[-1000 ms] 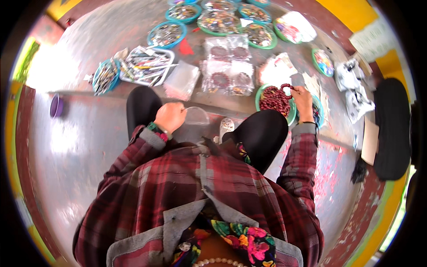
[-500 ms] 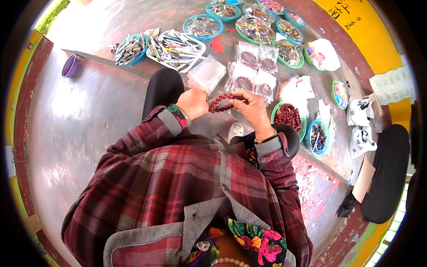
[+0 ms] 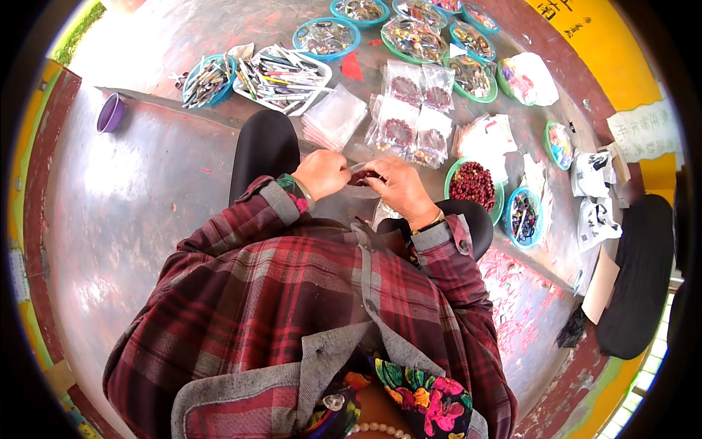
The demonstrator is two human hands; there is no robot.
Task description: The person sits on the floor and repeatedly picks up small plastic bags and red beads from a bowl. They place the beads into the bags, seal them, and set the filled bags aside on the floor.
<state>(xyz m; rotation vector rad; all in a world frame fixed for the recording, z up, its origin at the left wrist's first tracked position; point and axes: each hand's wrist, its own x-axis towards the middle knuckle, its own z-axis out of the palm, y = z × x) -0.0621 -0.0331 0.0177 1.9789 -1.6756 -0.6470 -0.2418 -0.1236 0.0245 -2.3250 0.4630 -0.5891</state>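
Between my hands is a dark red bead bracelet, bunched up and partly hidden by fingers. My right hand pinches it from the right. A clear plastic bag shows around and below the beads, and my left hand is closed on its left side. Just beyond my hands lie several bagged bracelets in clear packets. A stack of flat clear bags sits beyond my left hand. To the right of my right hand stands a green basin holding loose dark red bracelets.
Pens fill a white basket and a blue basin at the far left. Several basins of small goods, such as a blue one, stand farther back. A blue basket is at right; a purple bowl sits far left.
The bracelet, held up as an open loop before, is now bunched at the clear bag between my hands. My right hand has moved slightly left and down, closer to my left.
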